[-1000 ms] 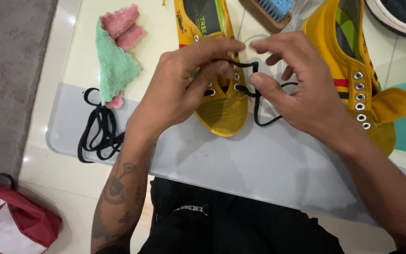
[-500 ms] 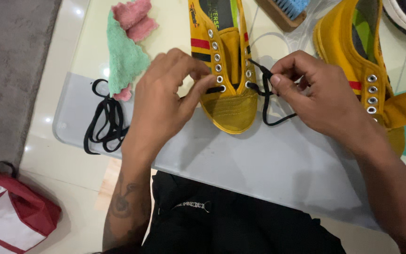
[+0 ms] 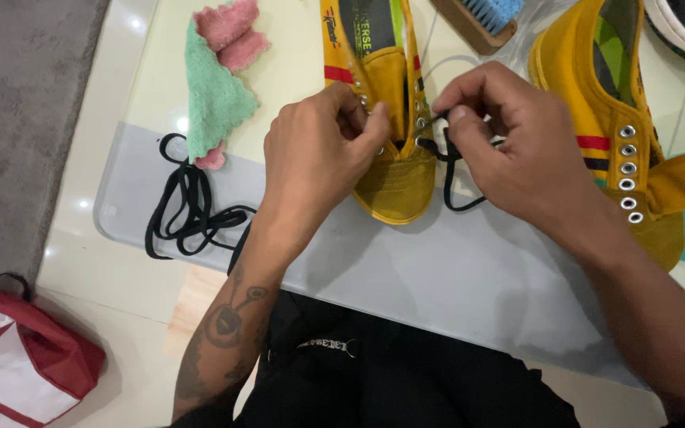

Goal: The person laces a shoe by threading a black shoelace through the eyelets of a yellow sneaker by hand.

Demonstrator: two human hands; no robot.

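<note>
Glossy glass table (image 3: 438, 301); hands pinch thin black lace (image 3: 452, 170) at canvas shoe (image 3: 394, 178).

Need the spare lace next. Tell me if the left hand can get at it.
Probably yes. The spare lace lies loose on the table beside the left hand, nothing over it; that hand would first have to let go of the shoe.

We are seeing a yellow canvas shoe (image 3: 394, 178) lying toe toward us on the table — red and black side stripes showing — with a black lace (image 3: 455, 178) looping loosely from its right eyelets.
</note>
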